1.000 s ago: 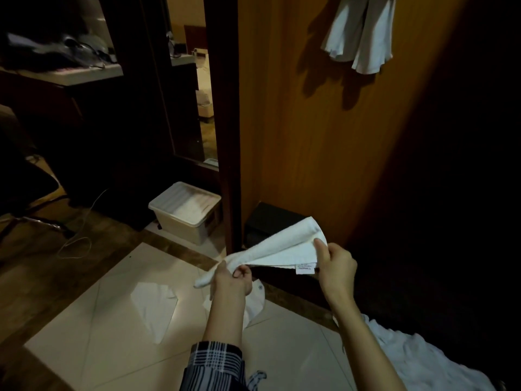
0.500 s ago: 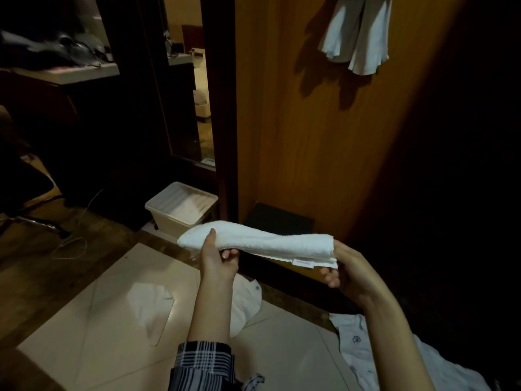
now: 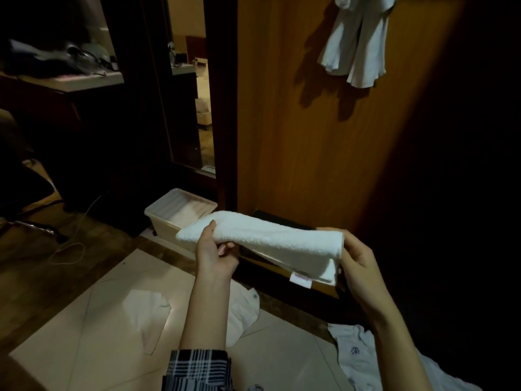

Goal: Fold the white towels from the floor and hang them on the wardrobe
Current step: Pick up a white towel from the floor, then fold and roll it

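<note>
Since 1 s ago, folded white towel (image 3: pixel 270 244) swings from steep tilt to near level, now stretched between both hands over floor before wardrobe door (image 3: pixel 324 136). Left hand (image 3: pixel 215 253) pinches left end, thumb on top, fingers under. Right hand (image 3: pixel 356 263) cups right end, fingers hidden behind folds. Hanging cloth (image 3: pixel 358 43) high on door. 2 white cloths (image 3: pixel 146 311) lie on floor tiles (image 3: pixel 93 334); lidded plastic box (image 3: pixel 174 213) beside door.
</note>
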Demonstrator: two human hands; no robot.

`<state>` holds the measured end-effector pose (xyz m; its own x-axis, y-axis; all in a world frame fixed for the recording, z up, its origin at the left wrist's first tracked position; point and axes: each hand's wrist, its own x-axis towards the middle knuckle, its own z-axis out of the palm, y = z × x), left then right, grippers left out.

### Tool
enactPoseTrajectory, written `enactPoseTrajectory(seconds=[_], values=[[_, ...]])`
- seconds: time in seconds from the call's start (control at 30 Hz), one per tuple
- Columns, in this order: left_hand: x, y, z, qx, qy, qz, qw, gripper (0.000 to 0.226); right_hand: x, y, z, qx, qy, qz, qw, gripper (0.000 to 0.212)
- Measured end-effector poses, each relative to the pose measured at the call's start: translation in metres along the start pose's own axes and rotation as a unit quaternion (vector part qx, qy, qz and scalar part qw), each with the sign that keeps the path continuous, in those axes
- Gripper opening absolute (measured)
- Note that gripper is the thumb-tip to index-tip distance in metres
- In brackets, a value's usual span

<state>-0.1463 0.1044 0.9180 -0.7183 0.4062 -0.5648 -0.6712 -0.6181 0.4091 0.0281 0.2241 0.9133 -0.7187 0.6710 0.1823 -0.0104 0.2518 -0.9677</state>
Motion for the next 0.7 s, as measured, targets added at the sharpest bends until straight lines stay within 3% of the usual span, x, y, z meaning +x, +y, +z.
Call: enactPoseTrajectory(seconds=[0.1,0.27,0.43,0.57,0.7], values=[[-0.002,0.002,0.002,0.011,0.007,0.007,1.0,0.046,-0.001,-0.003,-0.004,0.031,-0.006,0.018,0.999,0.024],[-0.007,0.003,0.0,0.044,-0.014,0.022,0.999,0.048,0.002,-0.002,-0.01,0.186,-0.042,0.098,0.977,0.017],[-0.007,0.006,-0.005,0.11,-0.054,0.077,0.989,0.044,0.0,-0.004,-0.011,0.283,-0.018,0.146,0.948,0.04],[-0.005,0.013,-0.009,0.189,-0.092,0.15,0.966,0.019,0.002,0.002,-0.015,0.155,-0.045,0.124,0.979,0.026],[-0.002,0.009,-0.011,0.201,-0.11,0.202,0.952,0.026,0.0,0.009,-0.017,0.028,-0.056,0.103,0.993,0.029]])
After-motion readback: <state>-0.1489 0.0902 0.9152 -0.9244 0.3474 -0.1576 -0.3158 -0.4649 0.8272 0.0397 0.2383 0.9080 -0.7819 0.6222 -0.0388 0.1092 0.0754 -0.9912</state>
